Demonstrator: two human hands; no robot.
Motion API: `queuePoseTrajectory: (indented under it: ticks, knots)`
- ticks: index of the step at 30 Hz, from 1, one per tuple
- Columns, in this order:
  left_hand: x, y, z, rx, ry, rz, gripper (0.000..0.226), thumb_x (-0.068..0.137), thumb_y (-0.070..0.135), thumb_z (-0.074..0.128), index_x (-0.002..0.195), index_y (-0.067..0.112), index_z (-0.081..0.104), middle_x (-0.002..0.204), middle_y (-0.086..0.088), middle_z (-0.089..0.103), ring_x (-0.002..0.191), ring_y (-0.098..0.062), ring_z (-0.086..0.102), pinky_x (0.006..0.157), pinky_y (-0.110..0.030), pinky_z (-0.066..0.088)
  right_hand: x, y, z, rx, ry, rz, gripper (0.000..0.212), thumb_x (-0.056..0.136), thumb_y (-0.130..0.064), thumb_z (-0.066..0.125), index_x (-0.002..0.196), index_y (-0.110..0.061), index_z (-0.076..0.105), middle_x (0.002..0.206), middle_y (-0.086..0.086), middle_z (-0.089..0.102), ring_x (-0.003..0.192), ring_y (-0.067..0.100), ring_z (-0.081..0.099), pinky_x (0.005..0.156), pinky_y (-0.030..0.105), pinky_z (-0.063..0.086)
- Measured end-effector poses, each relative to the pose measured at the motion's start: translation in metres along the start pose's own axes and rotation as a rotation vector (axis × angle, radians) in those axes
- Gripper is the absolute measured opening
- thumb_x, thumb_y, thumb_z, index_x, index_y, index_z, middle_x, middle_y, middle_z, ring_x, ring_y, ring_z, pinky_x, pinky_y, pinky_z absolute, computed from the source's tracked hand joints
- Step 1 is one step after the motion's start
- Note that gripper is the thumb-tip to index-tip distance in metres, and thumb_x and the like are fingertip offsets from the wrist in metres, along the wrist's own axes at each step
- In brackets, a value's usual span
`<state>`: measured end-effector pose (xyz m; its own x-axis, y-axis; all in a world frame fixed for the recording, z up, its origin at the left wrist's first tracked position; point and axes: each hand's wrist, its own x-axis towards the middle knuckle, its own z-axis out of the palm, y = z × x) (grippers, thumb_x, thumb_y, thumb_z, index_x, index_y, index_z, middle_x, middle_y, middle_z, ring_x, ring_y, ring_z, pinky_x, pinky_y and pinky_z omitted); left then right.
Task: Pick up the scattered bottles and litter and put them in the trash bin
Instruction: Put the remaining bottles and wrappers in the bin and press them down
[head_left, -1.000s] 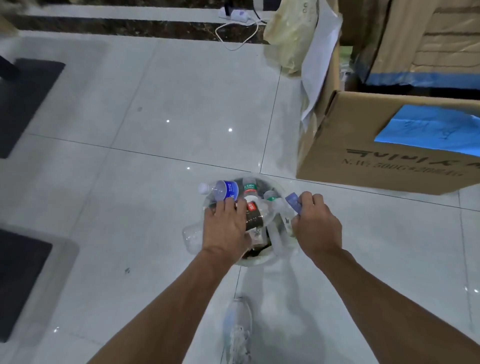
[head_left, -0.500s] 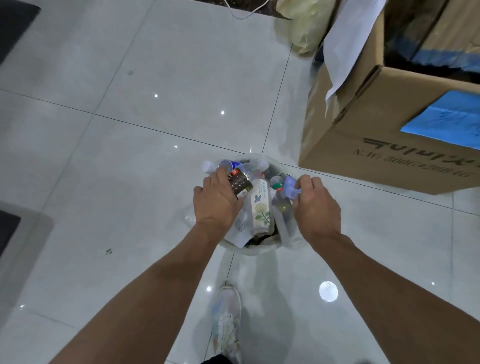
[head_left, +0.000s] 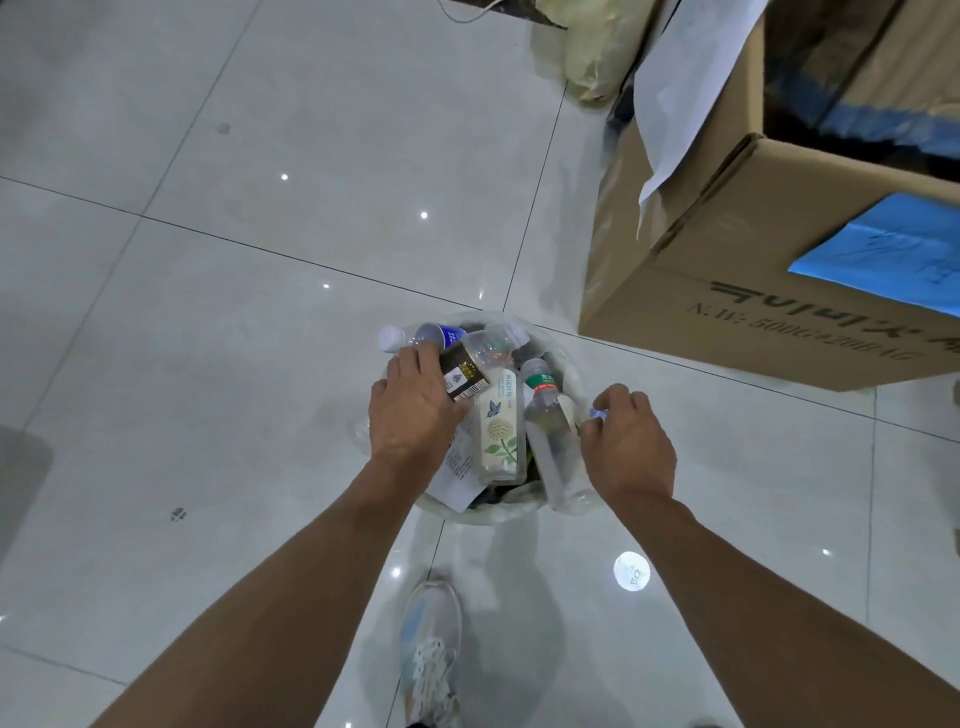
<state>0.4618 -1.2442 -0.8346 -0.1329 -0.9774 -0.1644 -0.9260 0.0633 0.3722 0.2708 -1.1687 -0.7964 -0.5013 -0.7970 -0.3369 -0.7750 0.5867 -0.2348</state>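
Note:
A round white trash bin (head_left: 485, 515) stands on the tiled floor, heaped with plastic bottles. Among them are a blue-labelled bottle (head_left: 441, 335), a dark-labelled one (head_left: 464, 375), a white flower-print bottle (head_left: 500, 428) and a clear green-capped bottle (head_left: 546, 426). A printed paper slip (head_left: 454, 480) sticks out at the front. My left hand (head_left: 415, 410) lies palm-down over the bottles at the bin's left rim; its grip is hidden. My right hand (head_left: 628, 447) is at the right rim, fingertips pinched on a small bluish-white piece (head_left: 597, 413).
A big cardboard box (head_left: 753, 322) with a blue paper (head_left: 883, 254) and a white sheet (head_left: 685, 78) stands at the right. Behind it is a yellowish bag (head_left: 597, 52). My shoe (head_left: 431, 644) is below the bin. A clear crushed bottle (head_left: 360, 431) lies at its left.
The view has tilted down and closer to the bin. The bottles have shifted, and the flower-print bottle now shows. The blue piece in my right hand looks smaller.

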Motion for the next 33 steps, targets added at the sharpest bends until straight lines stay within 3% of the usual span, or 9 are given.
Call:
queuePoseTrajectory:
  ticks: [3,9,14,19,22,27,30,33]
  knots:
    - [0.0,0.001,0.004,0.158,0.057,0.018,0.073,0.075,0.052,0.069,0.132,0.021,0.034,0.114,-0.007,0.048,0.104,-0.026,0.047,0.087,-0.041,0.041,0.002,0.014,0.002,0.038,0.004,0.071,0.018,0.094,-0.02,0.047,0.107,-0.01,0.054,0.111,0.013,0.054,0.095,0.034,0.057,0.07,0.033,0.039]
    - [-0.004,0.0,0.001,0.299,0.057,0.05,0.08,0.077,0.066,0.062,0.136,0.018,0.035,0.116,-0.007,0.051,0.106,-0.025,0.049,0.087,-0.04,0.042,0.005,0.024,0.003,0.009,-0.035,0.039,0.022,0.093,-0.021,0.05,0.111,-0.009,0.053,0.112,0.013,0.054,0.096,0.033,0.057,0.07,0.031,0.039]
    - [-0.009,0.006,-0.004,0.256,0.079,0.055,0.082,0.074,0.064,0.066,0.134,0.018,0.037,0.118,-0.009,0.051,0.108,-0.027,0.049,0.09,-0.042,0.042,0.005,0.036,0.003,0.008,-0.042,0.052,0.025,0.093,-0.021,0.048,0.114,-0.01,0.052,0.113,0.013,0.053,0.096,0.033,0.058,0.07,0.032,0.043]
    - [-0.023,0.036,-0.001,0.193,0.209,0.301,0.053,0.083,0.056,0.053,0.121,0.02,0.05,0.113,-0.007,0.056,0.103,-0.029,0.052,0.088,-0.043,0.041,0.012,0.067,0.018,-0.001,-0.082,0.103,0.028,0.094,-0.015,0.046,0.121,-0.009,0.049,0.117,0.013,0.054,0.099,0.032,0.058,0.076,0.038,0.048]
    - [-0.026,0.063,0.006,0.177,0.258,0.474,0.035,0.086,0.042,0.058,0.112,0.02,0.061,0.107,-0.006,0.061,0.098,-0.028,0.055,0.086,-0.042,0.041,0.026,0.094,0.049,-0.011,-0.16,0.118,0.039,0.092,-0.014,0.049,0.131,-0.01,0.044,0.122,0.014,0.052,0.108,0.034,0.056,0.083,0.04,0.047]
    - [-0.049,0.123,0.008,-0.219,-0.018,0.445,0.017,0.086,0.035,0.061,0.092,0.021,0.066,0.085,0.005,0.064,0.08,-0.017,0.06,0.067,-0.038,0.051,0.051,0.128,0.12,-0.058,-0.263,0.102,0.045,0.093,-0.019,0.051,0.135,-0.011,0.038,0.124,0.014,0.051,0.114,0.033,0.052,0.09,0.041,0.045]
    - [-0.092,0.145,0.02,-0.447,-0.251,0.522,0.012,0.083,0.035,0.055,0.079,0.025,0.059,0.073,0.007,0.06,0.06,-0.009,0.056,0.05,-0.03,0.046,0.067,0.145,0.159,-0.085,-0.33,0.082,0.042,0.095,-0.019,0.047,0.135,-0.011,0.037,0.128,0.014,0.048,0.118,0.033,0.046,0.094,0.042,0.039]
    - [-0.127,0.142,0.053,-0.296,-0.49,0.573,0.014,0.077,0.038,0.047,0.076,0.028,0.056,0.073,0.009,0.062,0.053,-0.007,0.058,0.048,-0.024,0.049,0.074,0.166,0.186,-0.122,-0.305,0.026,0.056,0.095,-0.024,0.05,0.145,-0.018,0.027,0.137,0.01,0.042,0.124,0.029,0.042,0.097,0.039,0.036]
